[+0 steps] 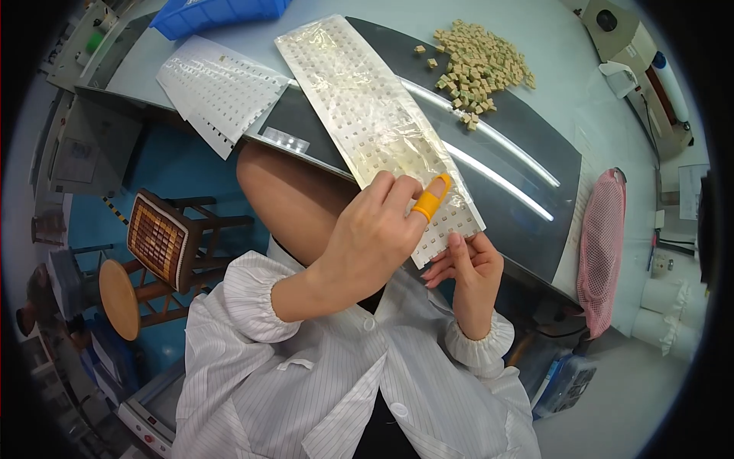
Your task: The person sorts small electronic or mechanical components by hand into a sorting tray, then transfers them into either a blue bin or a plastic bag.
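Observation:
A long pale sheet with rows of small square marks, under shiny clear film, lies slantwise from the table toward my lap. My left hand is over its near part with curled fingers, and one digit wears an orange finger cot against the sheet. Anything inside those fingers is hidden. At the near right corner, my right hand pinches the sheet's edge, thumb on top and fingers partly beneath.
A heap of small tan-green blocks sits on the dark mat and table beyond the sheet. More perforated sheets lie at left, near a blue bin. At right hangs pink mesh; stools stand at left.

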The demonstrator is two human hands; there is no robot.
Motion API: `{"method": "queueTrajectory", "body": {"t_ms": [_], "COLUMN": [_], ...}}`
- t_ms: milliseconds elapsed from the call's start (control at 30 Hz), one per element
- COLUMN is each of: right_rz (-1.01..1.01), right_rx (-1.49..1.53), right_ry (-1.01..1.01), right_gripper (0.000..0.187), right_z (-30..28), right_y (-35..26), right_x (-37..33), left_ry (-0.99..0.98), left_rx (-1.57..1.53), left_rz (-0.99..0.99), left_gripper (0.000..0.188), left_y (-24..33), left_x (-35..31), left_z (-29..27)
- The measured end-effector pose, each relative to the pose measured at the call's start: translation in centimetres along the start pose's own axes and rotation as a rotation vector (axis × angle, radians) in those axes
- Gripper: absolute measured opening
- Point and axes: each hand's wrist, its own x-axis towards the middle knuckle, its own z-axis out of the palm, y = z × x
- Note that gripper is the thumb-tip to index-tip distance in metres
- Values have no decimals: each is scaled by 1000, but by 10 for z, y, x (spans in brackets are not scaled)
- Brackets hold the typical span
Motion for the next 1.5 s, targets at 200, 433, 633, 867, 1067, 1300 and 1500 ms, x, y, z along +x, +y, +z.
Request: {"method": "queueTrajectory", "body": {"t_ms": [200,433,633,867,1067,1300,1500], "right_rz": [-28,-53,-53,-73,-84,159,173], "right_rx": [-38,-19,9,-54,-134,-44,29], "right_ry": [36,26,-15,-20,-38,-218,-289], "right_gripper": [27,26,22,26,25,26,27], "right_z": [-1,8,10,13,21,6,7], "right_y": [5,5,0,-6,-9,-26,-18], "right_x": [-2,-2,2,3,4,-7,4], "left_ry": [-84,-46,-40,1,16,-16,-24], "left_rx": [-38,-57,-88,-124,-145,-147,-207], "left_rz": [-15,4,37,39,64,103,133], "left_gripper": [13,14,16,34,43,49,52], "left_y": [0,4,7,16,17,12,13], "left_x": [-1,-3,-5,-4,-8,-8,-11], "left_z": [-4,-7,-11,-16,-11,-14,-14]}}
